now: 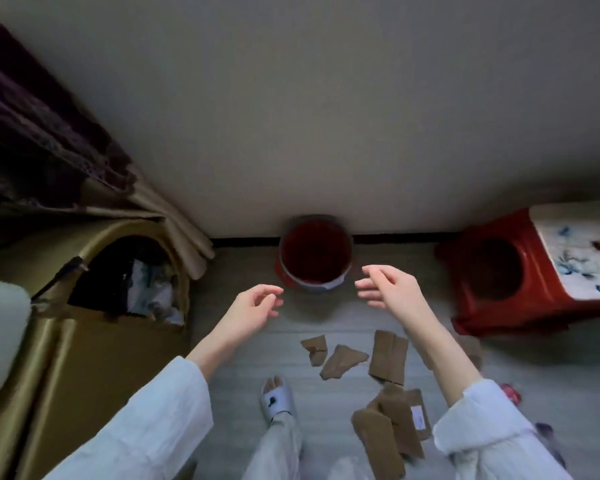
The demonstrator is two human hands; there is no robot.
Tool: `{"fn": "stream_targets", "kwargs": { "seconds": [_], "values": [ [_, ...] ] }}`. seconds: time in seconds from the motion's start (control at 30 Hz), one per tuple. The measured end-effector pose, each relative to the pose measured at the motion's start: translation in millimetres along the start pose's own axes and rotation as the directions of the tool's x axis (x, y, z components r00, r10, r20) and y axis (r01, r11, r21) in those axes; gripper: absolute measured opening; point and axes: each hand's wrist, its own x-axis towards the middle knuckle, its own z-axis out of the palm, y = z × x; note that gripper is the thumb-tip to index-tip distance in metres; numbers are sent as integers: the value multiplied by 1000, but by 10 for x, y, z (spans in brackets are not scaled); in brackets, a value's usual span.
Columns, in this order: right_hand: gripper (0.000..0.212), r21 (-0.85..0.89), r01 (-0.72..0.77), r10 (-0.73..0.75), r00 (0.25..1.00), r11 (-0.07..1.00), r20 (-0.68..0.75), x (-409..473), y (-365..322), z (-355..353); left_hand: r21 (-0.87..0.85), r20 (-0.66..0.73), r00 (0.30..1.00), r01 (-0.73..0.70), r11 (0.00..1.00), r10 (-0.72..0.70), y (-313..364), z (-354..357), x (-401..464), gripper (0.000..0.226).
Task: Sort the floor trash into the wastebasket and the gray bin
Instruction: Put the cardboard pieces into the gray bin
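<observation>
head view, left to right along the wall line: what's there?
Dark curtain → gold box with clutter inside → left hand → round wastebasket with red lining → right hand → red stool with a floral top.

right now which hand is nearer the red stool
Right. The right hand hangs just left of the red stool; the left hand is farther left, beyond the wastebasket.

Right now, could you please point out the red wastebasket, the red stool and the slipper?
red wastebasket (315, 252): head view, inner wall.
red stool (465, 254): head view, red side panel.
slipper (277, 400): head view, white upper strap.
</observation>
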Motion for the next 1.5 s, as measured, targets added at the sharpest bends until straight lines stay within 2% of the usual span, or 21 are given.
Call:
{"fn": "stream_targets", "kwargs": {
  "seconds": [0.2, 0.37, 0.5, 0.6, 0.67, 0.73, 0.83, 0.93, 1.07, 1.13, 1.27, 1.37, 1.5],
  "values": [
    [18, 17, -87, 88, 995, 996, -56, 547, 698, 128, 31, 129, 988, 83, 996, -86, -637, 457, 612, 18],
    [17, 5, -105, 105, 990, 994, -98, 1156, 1632, 263, 57, 98, 992, 77, 995, -82, -1393, 828, 1353, 21],
    [19, -30, -98, 92, 982, 995, -164, 1905, 2508, 532, 169, 51, 999, -18, 985, 9, -2096, 1126, 2293, 27],
    [25, -181, -44, -11, 956, 982, -293, 2497, 2989, 777, 310, -39, 986, -140, 940, 160, -2475, 1351, 2907, 39],
    [32, -362, 18, -163, 913, 932, -374, 2860, 3145, 934, 246, -145, 970, -158, 956, 197, -2658, 1482, 3274, 43],
    [45, -404, 64, -250, 869, 912, -428, 3162, 3219, 1065, 107, -266, 947, -154, 982, 178, -2801, 1543, 3637, 50],
    [58, -299, 41, -190, 851, 953, -489, 3527, 3399, 1196, 88, -353, 905, -221, 971, 238, -3000, 1608, 4068, 64],
    [49, -206, 73, -171, 840, 976, -514, 3720, 3542, 1310, 108, -397, 859, -305, 946, 322, -3077, 1638, 4226, 63],
    [44, 33, 38, -16, 857, 999, -515, 3727, 3564, 1325, -2, -411, 870, -298, 955, 271, -3060, 1668, 4180, 63],
    [45, 76, -4, 42, 863, 997, -503, 3621, 3626, 1290, -43, -385, 887, -293, 955, 255, -3048, 1675, 4146, 63],
    [45, 169, -34, 120, 838, 985, -533, 3425, 3964, 1106, -168, -296, 904, -368, 914, 310, -2935, 1866, 4032, 56],
    [32, 355, -19, 211, 835, 935, -509, 3298, 4241, 922, -187, -216, 896, -427, 885, 387, -2898, 2154, 3908, 46],
    [15, 461, -55, 292, 838, 886, -461, 3131, 4599, 813, -187, -153, 895, -443, 877, 419, -3026, 2382, 3821, 43]
  ]
}}
